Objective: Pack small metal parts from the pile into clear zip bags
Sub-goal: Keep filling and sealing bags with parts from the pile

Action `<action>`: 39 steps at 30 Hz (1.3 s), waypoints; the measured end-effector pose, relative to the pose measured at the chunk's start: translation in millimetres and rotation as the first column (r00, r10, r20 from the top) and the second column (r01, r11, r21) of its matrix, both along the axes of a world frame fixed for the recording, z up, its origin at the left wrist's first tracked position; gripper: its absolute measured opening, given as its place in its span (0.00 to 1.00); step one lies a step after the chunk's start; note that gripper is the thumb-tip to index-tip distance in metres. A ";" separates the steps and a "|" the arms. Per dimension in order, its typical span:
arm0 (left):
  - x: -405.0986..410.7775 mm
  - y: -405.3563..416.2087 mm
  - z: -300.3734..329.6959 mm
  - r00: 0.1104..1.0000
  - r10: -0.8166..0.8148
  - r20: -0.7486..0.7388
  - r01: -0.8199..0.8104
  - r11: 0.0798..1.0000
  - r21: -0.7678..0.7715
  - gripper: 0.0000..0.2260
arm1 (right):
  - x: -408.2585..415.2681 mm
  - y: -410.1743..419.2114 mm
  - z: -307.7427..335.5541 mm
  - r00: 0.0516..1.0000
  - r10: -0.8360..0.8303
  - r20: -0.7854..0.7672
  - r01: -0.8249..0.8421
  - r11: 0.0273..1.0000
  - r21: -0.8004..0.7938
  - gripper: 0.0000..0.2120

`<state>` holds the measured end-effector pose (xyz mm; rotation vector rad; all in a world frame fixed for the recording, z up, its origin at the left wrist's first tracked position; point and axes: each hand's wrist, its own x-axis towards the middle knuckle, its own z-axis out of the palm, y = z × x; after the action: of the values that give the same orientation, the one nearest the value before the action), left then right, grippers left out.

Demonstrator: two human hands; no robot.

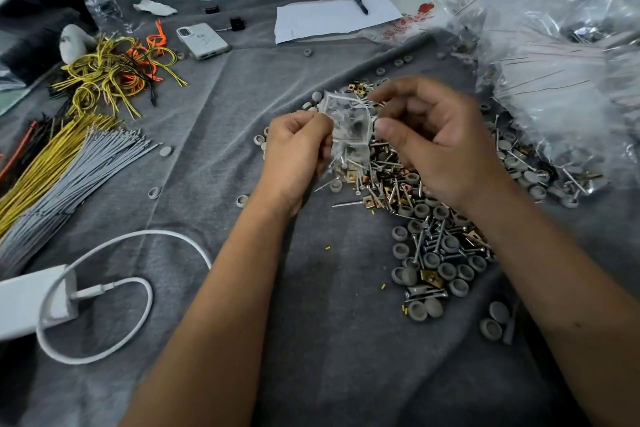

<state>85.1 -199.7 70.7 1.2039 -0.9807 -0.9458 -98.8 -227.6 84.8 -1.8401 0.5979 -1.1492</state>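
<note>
My left hand [298, 146] and right hand [429, 135] both pinch the little clear bag [348, 125] between them, just above the pile [408, 191]. I think it is thin and slippery, so I hold its edges.

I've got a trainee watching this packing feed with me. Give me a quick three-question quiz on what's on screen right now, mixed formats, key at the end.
1. True or false: both hands, the left hand and the right hand, hold the small clear zip bag.
2. Multiple choice: the white phone lies (A) on the paper, (B) on the grey cloth beside the coloured wires, (C) in the parts pile.
3. Fill in: the pen rests on a sheet of white ____.

Key: 1 true; 2 B; 3 paper. The pile of screws and caps lies under the right hand.
</note>
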 end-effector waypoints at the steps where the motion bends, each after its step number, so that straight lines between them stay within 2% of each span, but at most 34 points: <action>1: -1.8 0.0 -0.2 1.000 -0.008 0.011 0.008 1.000 -0.005 0.10 | 0.2 -0.8 -1.2 0.999 -0.041 0.016 0.041 0.999 -0.004 0.11; 4: -6.5 0.2 -1.4 0.998 -0.036 0.047 0.037 0.999 -0.012 0.13 | 0.8 -3.2 -4.5 0.991 -0.127 0.037 0.129 0.990 -0.050 0.07; 6: -9.0 0.6 -2.0 0.993 -0.069 0.093 0.071 0.997 -0.020 0.15 | 2.2 -3.1 -6.6 0.973 -0.230 -0.013 0.224 0.961 -0.162 0.05; 9: -10.7 0.8 -2.5 0.988 -0.094 0.124 0.098 0.995 -0.021 0.15 | 3.8 -0.7 -7.4 0.914 -0.396 -0.086 0.340 0.866 -0.368 0.08; 12: -11.5 0.9 -2.5 0.987 -0.122 0.104 0.125 0.992 -0.015 0.14 | 3.0 0.9 -5.6 0.897 -0.436 -0.072 0.358 0.812 -0.461 0.08; 15: -12.5 2.1 -1.3 0.986 -0.149 0.073 0.150 0.989 -0.015 0.12 | 4.5 -0.3 -7.0 0.861 -0.507 -0.033 0.398 0.715 -0.575 0.08; 17: -11.8 2.1 -0.8 0.989 -0.139 0.057 0.140 0.990 -0.011 0.12 | 7.1 -1.0 -9.5 0.841 -0.541 -0.031 0.420 0.687 -0.593 0.09; 22: -10.0 2.0 0.4 0.991 -0.134 0.004 0.134 0.991 -0.002 0.12 | 6.9 -1.7 -11.5 0.814 -0.579 -0.052 0.457 0.693 -0.557 0.12; 27: -7.1 1.9 0.2 0.992 -0.127 -0.028 0.127 0.992 0.002 0.12 | 9.4 -2.7 -10.6 0.858 -0.489 -0.156 0.330 0.758 -0.562 0.12; 32: -2.5 0.2 0.8 0.997 -0.033 -0.070 0.032 0.999 -0.004 0.11 | 4.3 -2.7 -7.5 0.835 -0.545 -0.081 0.428 0.733 -0.529 0.08; 34: 0.1 -0.3 0.3 0.998 0.014 -0.069 -0.014 1.000 -0.008 0.12 | 4.6 -1.8 -7.7 0.845 -0.518 -0.129 0.384 0.758 -0.528 0.08; 36: 1.6 -0.8 -0.3 0.994 0.065 -0.088 -0.066 0.998 -0.010 0.15 | 5.8 0.0 -9.0 0.877 -0.392 -0.279 0.198 0.822 -0.534 0.09; 37: 1.8 -1.0 -0.2 0.990 0.089 -0.111 -0.090 0.996 -0.005 0.15 | 7.3 1.1 -10.5 0.862 -0.319 -0.394 0.077 0.851 -0.519 0.10; 39: 2.4 -1.5 0.4 0.980 0.123 -0.157 -0.124 0.992 0.007 0.13 | 11.8 3.5 -14.6 0.751 -0.238 -0.616 -0.105 0.878 -0.468 0.11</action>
<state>87.5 -201.2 71.1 1.1552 -0.7727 -0.9252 -87.0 -224.1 70.2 -2.7213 0.8310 -0.6815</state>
